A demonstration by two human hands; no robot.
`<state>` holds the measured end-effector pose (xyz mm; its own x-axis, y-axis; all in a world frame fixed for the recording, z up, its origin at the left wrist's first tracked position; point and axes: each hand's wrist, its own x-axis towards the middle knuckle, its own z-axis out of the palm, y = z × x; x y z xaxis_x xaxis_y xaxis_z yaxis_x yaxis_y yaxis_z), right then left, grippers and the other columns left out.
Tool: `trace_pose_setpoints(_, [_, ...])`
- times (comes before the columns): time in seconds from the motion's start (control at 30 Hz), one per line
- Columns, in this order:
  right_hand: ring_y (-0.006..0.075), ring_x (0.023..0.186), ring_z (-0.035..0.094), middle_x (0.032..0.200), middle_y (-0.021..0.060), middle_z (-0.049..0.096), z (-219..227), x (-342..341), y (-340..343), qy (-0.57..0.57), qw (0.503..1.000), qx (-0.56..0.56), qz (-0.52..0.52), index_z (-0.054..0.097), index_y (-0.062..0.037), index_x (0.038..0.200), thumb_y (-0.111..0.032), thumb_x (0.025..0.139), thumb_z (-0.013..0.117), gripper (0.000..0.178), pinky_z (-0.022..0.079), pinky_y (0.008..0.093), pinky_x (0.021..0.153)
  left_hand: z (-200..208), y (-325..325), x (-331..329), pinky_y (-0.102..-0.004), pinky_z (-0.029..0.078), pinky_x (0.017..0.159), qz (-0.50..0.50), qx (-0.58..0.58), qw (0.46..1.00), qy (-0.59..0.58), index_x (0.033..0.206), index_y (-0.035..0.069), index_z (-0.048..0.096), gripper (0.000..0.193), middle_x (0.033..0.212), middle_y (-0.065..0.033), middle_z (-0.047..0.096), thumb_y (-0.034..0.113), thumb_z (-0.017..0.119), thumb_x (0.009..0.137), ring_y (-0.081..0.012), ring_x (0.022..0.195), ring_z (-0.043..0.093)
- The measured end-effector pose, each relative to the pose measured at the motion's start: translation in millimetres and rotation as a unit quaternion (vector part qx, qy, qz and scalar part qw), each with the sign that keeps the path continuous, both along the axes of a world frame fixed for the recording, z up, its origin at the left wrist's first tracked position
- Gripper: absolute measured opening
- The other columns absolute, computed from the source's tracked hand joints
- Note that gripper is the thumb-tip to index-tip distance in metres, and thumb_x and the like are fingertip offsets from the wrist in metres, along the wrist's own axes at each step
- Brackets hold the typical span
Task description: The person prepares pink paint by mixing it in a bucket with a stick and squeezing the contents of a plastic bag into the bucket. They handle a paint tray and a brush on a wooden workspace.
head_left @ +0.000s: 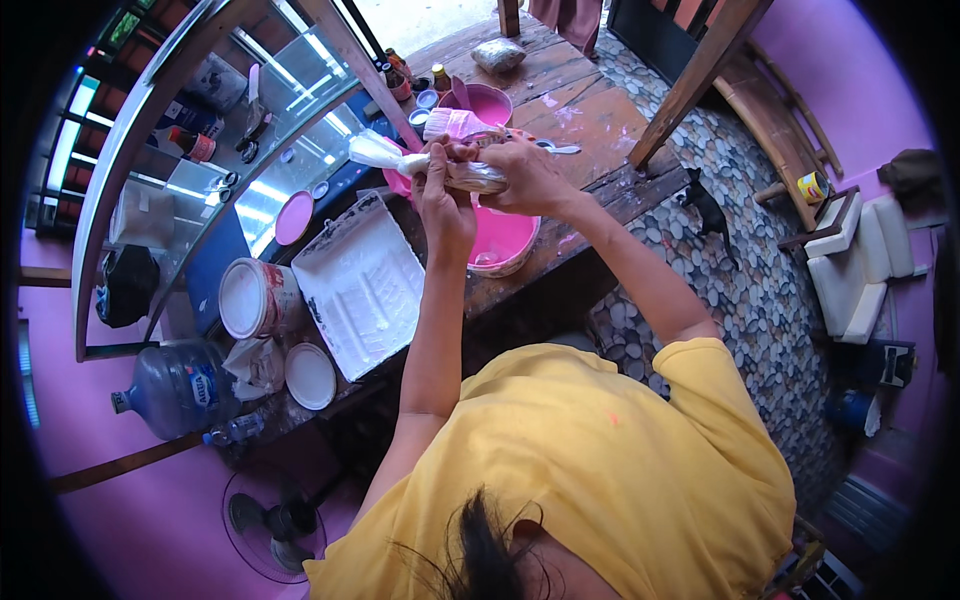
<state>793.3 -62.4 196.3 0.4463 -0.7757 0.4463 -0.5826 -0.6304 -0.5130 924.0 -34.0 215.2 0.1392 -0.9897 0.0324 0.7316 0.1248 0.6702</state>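
Note:
Both my hands are raised together over the table. My left hand [447, 205] grips a whitish, see-through plastic bag [376, 151], its loose end sticking out to the left. My right hand [530, 178] pinches the bag's other, bunched part, and the two sets of fingers meet. What the bag holds, if anything, I cannot make out. Just beyond my fingers shows a wide paintbrush [452, 122] with pink-stained bristles; its handle is hidden. Below my hands stands a bucket of pink paint [503, 238]. Behind them is a bowl of pink paint [490, 104].
Left of my arms lies a white-coated paint tray [362, 285], near a lidded paint bucket [250, 298], a round lid [311, 376] and a big water jug [180, 388]. A glass display case [215, 190] rises behind. On the pebble-patterned floor is a black cat [708, 215].

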Motion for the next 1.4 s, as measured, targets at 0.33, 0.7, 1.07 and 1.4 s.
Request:
trace_pose_setpoints(0.33, [0.024, 0.073, 0.063, 0.07, 0.0086, 0.064, -21.2, 25.5, 8.3, -0.053, 0.995, -0.089, 0.005, 0.064, -0.0129, 0.077, -0.024, 0.067, 0.067, 0.016, 0.029, 0.0454, 0.095, -18.7, -16.4, 4.0, -0.0236, 0.027, 0.046, 0.087, 0.027, 0.996, -0.013, 0.094, 0.006, 0.049, 0.013, 0.056, 0.0046, 0.03, 0.019, 0.052, 0.092, -0.0057, 0.047, 0.025])
trace_pose_setpoints(0.7, [0.0346, 0.069, 0.061, 0.071, 0.0156, 0.062, -40.5, 16.7, -15.6, -0.056, 0.998, -0.005, 0.003, 0.06, -0.0049, 0.073, -0.015, 0.071, 0.061, 0.011, 0.048, 0.044, 0.061, -37.1, -9.9, -0.6, -0.0312, 0.038, 0.089, -0.014, -0.071, 0.989, -0.129, 0.12, 0.002, 0.045, 0.037, 0.101, -0.0068, 0.053, 0.023, 0.056, 0.09, -0.0164, 0.097, 0.05])
trace_pose_setpoints(1.07, [0.0266, 0.09, 0.061, 0.096, 0.014, 0.064, -21.2, 2.3, -26.6, -0.15, 0.962, 0.173, 0.151, 0.056, -0.0021, 0.111, -0.032, 0.076, 0.07, 0.048, 0.047, 0.0357, 0.079, -44.6, -7.4, 5.1, -0.0293, 0.033, 0.098, -0.089, -0.051, 0.983, -0.152, 0.131, 0.004, 0.039, 0.051, 0.122, -0.0082, 0.049, 0.039, 0.04, 0.095, -0.0158, 0.112, 0.045])
trace_pose_setpoints(1.4, [0.0393, 0.075, 0.057, 0.079, 0.0209, 0.06, -26.2, 26.1, -23.3, -0.098, 0.984, -0.103, 0.11, 0.058, 0.0022, 0.089, -0.022, 0.079, 0.06, 0.026, 0.046, 0.0429, 0.069, -44.0, -8.7, 9.4, -0.029, 0.031, 0.1, -0.081, -0.004, 0.984, -0.161, 0.131, 0.004, 0.04, 0.047, 0.128, -0.0069, 0.045, 0.035, 0.039, 0.096, -0.0146, 0.117, 0.042])
